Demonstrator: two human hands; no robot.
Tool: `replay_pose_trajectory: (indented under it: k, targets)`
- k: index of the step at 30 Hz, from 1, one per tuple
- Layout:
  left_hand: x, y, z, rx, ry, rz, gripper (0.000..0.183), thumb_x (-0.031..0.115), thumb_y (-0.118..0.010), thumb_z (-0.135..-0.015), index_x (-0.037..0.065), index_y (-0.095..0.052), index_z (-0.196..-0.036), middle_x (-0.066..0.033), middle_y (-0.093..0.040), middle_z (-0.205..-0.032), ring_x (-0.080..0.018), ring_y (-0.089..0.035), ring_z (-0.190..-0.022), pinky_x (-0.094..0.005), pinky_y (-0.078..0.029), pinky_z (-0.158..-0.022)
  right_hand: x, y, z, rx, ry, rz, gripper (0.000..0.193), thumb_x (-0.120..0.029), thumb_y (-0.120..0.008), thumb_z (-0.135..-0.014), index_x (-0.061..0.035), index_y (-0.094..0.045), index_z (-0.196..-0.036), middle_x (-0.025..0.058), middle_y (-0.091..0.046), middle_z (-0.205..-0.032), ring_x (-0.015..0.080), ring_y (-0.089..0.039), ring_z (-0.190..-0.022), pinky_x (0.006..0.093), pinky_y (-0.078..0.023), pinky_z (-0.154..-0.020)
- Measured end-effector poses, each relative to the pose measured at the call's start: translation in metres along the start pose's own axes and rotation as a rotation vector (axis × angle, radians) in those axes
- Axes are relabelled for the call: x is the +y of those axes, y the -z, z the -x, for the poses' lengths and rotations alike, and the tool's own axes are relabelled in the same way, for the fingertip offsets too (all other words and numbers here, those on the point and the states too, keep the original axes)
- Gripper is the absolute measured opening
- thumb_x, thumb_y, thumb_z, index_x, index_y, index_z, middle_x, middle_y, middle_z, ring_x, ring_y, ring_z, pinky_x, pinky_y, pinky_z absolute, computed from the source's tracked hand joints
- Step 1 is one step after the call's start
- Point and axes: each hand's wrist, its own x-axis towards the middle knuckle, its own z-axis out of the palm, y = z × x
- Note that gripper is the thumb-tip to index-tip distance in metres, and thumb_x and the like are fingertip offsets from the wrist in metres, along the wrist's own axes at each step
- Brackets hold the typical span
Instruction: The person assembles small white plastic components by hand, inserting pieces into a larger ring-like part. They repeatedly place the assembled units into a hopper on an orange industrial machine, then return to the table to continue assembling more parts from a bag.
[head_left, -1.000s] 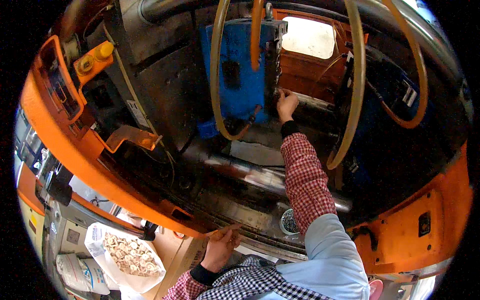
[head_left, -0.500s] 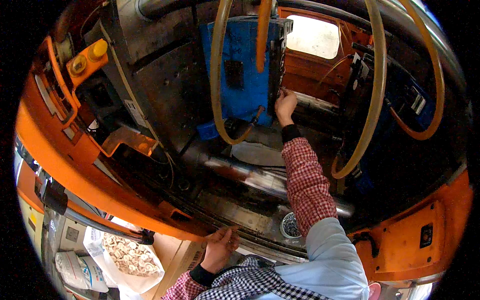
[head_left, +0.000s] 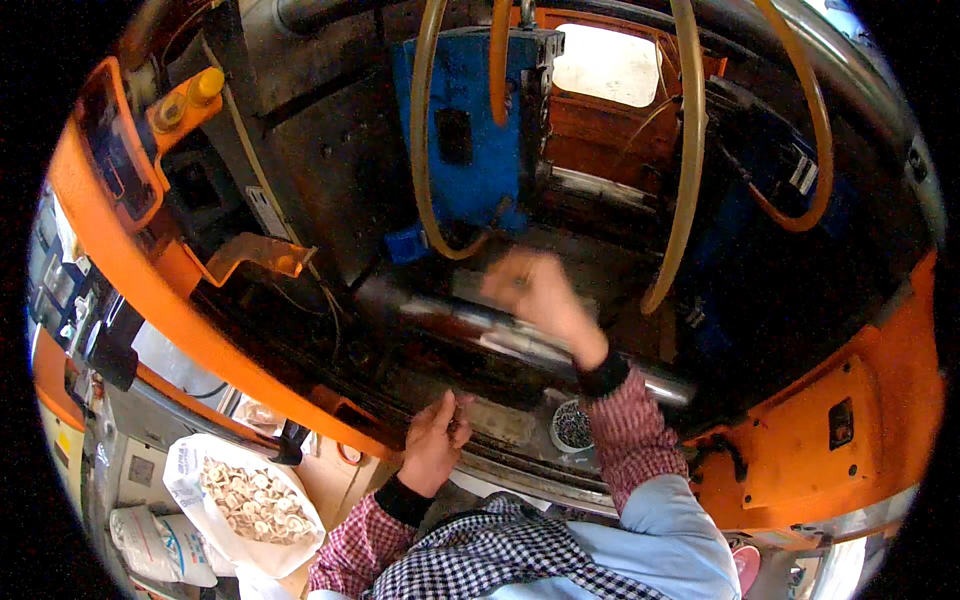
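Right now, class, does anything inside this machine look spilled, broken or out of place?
Nothing stands out. The yellow hoses hang in loops, the small round container sits upright, and the white sack is open but unspilled. The right hand is blurred.

My right hand (head_left: 540,295) is blurring over the steel bar (head_left: 480,330), so I am not seeing whether its grip is closing on anything. My left hand (head_left: 435,445) is curling at the machine's edge, hiding whatever its fingers pinch. The small round cup (head_left: 572,425) is holding bits too tiny to name.
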Motion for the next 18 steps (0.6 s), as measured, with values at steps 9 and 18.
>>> replay_pose_trajectory:
  k: [9,18]
  targets:
    - [-0.002,-0.02,-0.02,-0.094,0.002,0.033,0.036,0.034,-0.048,-0.094,0.007,-0.043,-0.07,-0.0003,-0.038,-0.057,-0.0092,-0.033,-0.046,-0.0219,-0.026,-0.044,-0.018,-0.037,0.081,-0.252,0.208,0.209,0.014,-0.009,-0.069,-0.071,0.0017,-0.066,-0.081,0.0151,-0.064,-0.082,0.0313,-0.061,-0.073,0.0371,-0.049,-0.064]
    - [0.008,-0.015,-0.027,-0.097,-0.001,0.044,0.044,0.037,-0.049,-0.093,-0.003,-0.053,-0.112,0.0026,-0.035,-0.056,-0.007,-0.032,-0.048,-0.0214,-0.026,-0.045,0.006,-0.022,0.041,0.099,0.353,0.283,0.006,-0.005,-0.065,-0.074,-0.002,-0.064,-0.08,0.0135,-0.062,-0.082,0.0302,-0.061,-0.072,0.0363,-0.049,-0.065]
